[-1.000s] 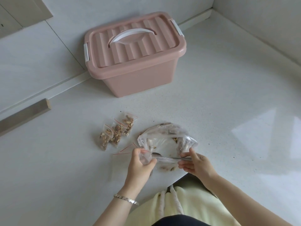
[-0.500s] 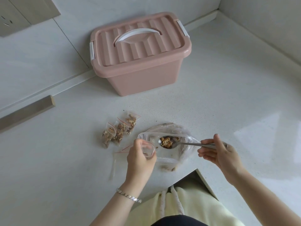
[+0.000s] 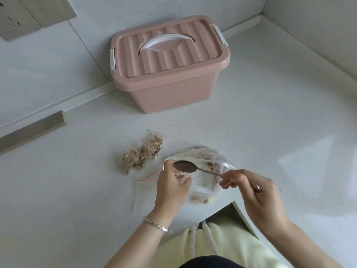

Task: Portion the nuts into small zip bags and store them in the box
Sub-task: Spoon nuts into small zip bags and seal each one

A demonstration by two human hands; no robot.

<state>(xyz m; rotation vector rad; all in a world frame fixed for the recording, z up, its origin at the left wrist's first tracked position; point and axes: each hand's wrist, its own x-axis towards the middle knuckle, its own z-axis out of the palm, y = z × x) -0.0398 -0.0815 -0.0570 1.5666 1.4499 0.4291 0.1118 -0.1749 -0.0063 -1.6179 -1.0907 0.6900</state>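
Note:
My left hand (image 3: 171,187) grips a small clear zip bag (image 3: 180,176), mouth up, with a few nuts inside. My right hand (image 3: 257,192) holds a metal spoon (image 3: 185,166) by its handle; the bowl is turned over just above the small bag. Behind the spoon lies the large crumpled plastic bag of nuts (image 3: 207,161). Three filled small zip bags (image 3: 142,154) lie in a row to the left. A pink lidded box (image 3: 168,62) with a white handle stands shut at the back of the white counter (image 3: 260,132).
Empty small zip bags (image 3: 143,187) with red seals lie flat left of my left hand. The counter's front edge has a notch by my body. A wall with a socket (image 3: 11,18) rises at the back left, another wall at the right.
The spoon came out of the large bag loaded with nuts, moved left over the small bag and tipped over. My left hand stayed on the small bag.

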